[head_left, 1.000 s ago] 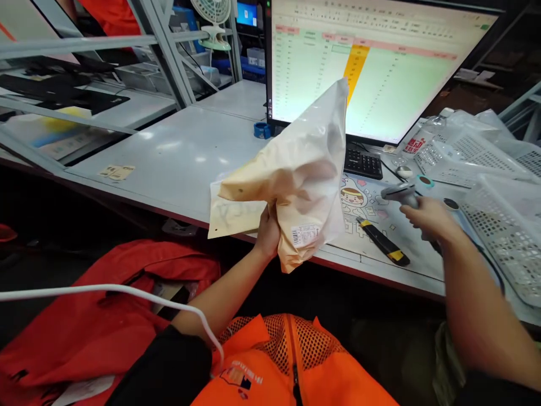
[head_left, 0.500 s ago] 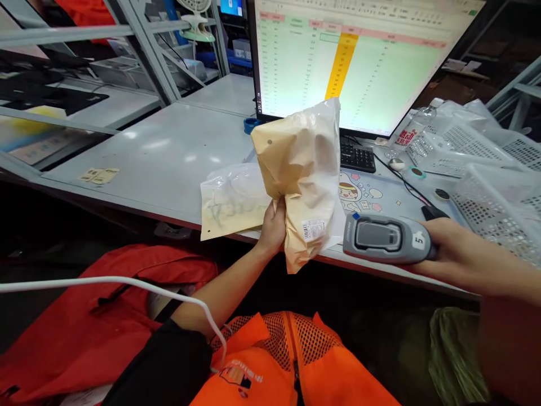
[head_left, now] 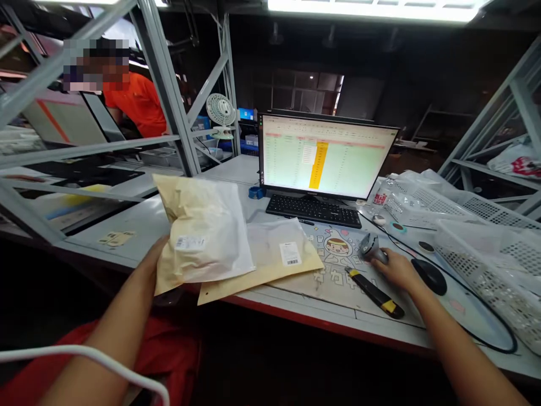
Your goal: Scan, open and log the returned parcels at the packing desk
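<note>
My left hand (head_left: 153,266) is closed on the left edge of a tan and white packaging bag (head_left: 211,231), crumpled and bulging, with a barcode label facing me. Under that bag lies a flatter packaging bag (head_left: 270,239), partly hidden, also with a barcode label. My right hand (head_left: 396,269) is wrapped round the handle of a grey barcode scanner (head_left: 369,246), low over the cartoon desk mat (head_left: 313,285). A black and yellow utility knife (head_left: 375,293) lies just in front of the scanner, and a black mouse (head_left: 429,276) beside my right wrist.
Behind the mat stand a keyboard (head_left: 313,212) and a monitor (head_left: 287,163) showing a spreadsheet. White plastic baskets (head_left: 469,254) line the right side. A blue tape roll (head_left: 256,193) sits left of the monitor. Beyond the metal frame (head_left: 163,84) is a person in orange (head_left: 141,104).
My left hand has moved left with the bag, showing the flat bag's label. My right hand has brought the scanner down toward the mat. The view has tilted up.
</note>
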